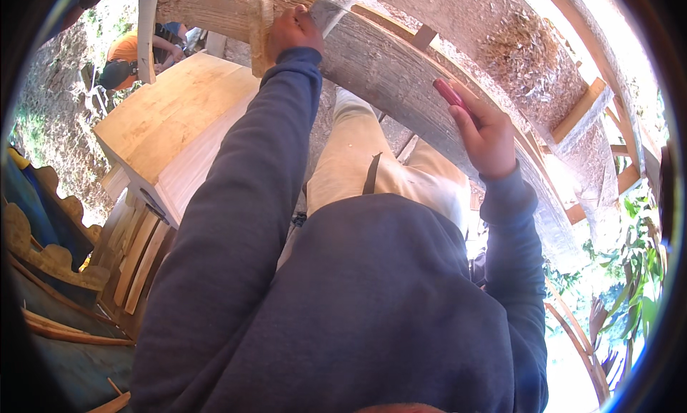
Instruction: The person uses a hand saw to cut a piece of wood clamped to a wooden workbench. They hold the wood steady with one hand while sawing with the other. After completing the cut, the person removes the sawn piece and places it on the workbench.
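Observation:
My left hand reaches to the far edge of a long weathered plank. Its fingers are curled against a short upright piece of wood, closed on it as far as I can see. Out to the right, my right hand is raised over the plank's near side. It is closed round a slim red object, like a tool handle; the rest of it is hidden by the palm.
A pale wooden cabinet stands at the left, with stacked wood below it. Wood shavings lie heaped on the bench at the upper right. Another person in an orange shirt works beyond the cabinet. Leafy plants grow at the right.

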Available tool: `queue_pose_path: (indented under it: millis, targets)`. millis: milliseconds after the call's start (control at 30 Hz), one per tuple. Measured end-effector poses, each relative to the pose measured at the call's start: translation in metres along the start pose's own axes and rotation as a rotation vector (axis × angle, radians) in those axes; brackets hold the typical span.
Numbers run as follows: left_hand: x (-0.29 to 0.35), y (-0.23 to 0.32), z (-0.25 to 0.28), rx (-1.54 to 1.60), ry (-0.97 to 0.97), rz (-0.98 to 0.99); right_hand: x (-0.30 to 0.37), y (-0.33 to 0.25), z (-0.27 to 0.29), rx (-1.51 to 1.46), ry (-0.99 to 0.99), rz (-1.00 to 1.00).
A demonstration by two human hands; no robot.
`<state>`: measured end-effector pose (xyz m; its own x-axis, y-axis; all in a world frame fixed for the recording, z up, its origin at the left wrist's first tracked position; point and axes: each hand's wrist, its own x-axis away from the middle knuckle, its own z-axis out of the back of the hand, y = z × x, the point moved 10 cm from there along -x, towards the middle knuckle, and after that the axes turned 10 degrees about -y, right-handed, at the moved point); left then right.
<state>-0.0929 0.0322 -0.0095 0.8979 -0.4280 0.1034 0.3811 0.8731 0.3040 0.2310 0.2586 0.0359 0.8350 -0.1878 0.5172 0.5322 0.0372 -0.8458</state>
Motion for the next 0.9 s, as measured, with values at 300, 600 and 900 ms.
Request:
queue_pose_path:
  millis: [300,600,900]
  targets:
    - [0.003,-0.003,-0.002,0.035,-0.072,0.083,0.015,0.002,-0.011,-0.067,0.016,-0.038]
    - [0.002,0.01,0.003,0.027,-0.054,0.014,0.016,0.0,-0.005,-0.038,0.029,-0.086]
    - [0.002,-0.005,-0.003,0.117,0.017,0.01,0.017,-0.048,-0.005,-0.087,0.079,-0.093]
